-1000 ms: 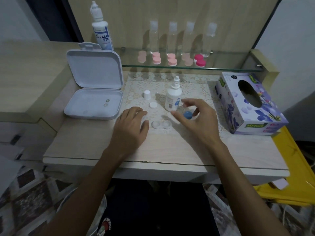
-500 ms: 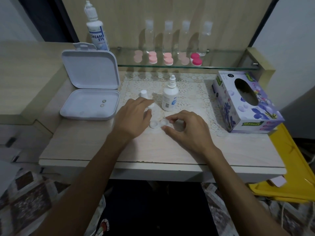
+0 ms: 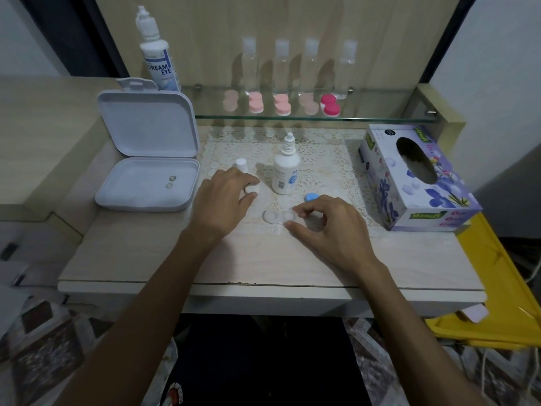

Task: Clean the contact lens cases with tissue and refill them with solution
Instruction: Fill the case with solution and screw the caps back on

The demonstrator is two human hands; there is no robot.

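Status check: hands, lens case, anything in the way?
Left hand grips white cap. Right hand pinches open lens case. Blue cap and solution bottle close behind.

Matt wood-grain table (image 3: pixel 146 253), lace cloth mat (image 3: pixel 322 159) (glossy cardboard tissue box (image 3: pixel 389 183)).

At centre frame a clear two-well plastic lens case (image 3: pixel 278 215) lies on a cream lace mat (image 3: pixel 319 159), with a sky-blue round cap (image 3: pixel 312 197) just above it. At right, the lilac cardboard tissue box (image 3: pixel 415 183) carries blue flowers. Upper centre, pale-pink and magenta lidded cases (image 3: pixel 282 104) line the glass shelf (image 3: pixel 380 117).
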